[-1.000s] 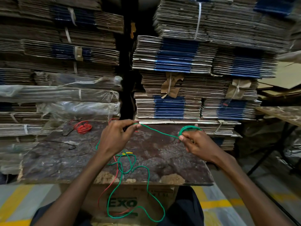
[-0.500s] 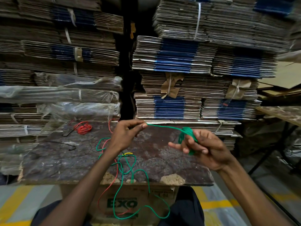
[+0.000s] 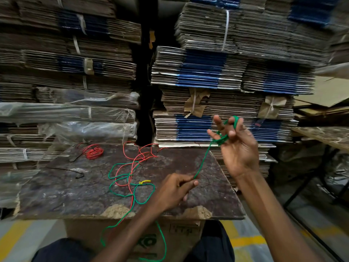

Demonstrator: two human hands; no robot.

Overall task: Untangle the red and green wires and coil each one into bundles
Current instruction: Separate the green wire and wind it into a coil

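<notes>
- The left hand is pinching the green wire between thumb and curled fingers, low over the board.
- From that pinch the green wire is running taut, up and to the right.
- The right hand is standing raised, palm toward the camera, fingers partly spread, with green turns looped around them.
- Slack green loops are lying tangled with the red wire at mid-board and trailing over the near edge.
- A coiled red bundle is resting at the far left of the board.
- Stacked cardboard is filling the background.
</notes>
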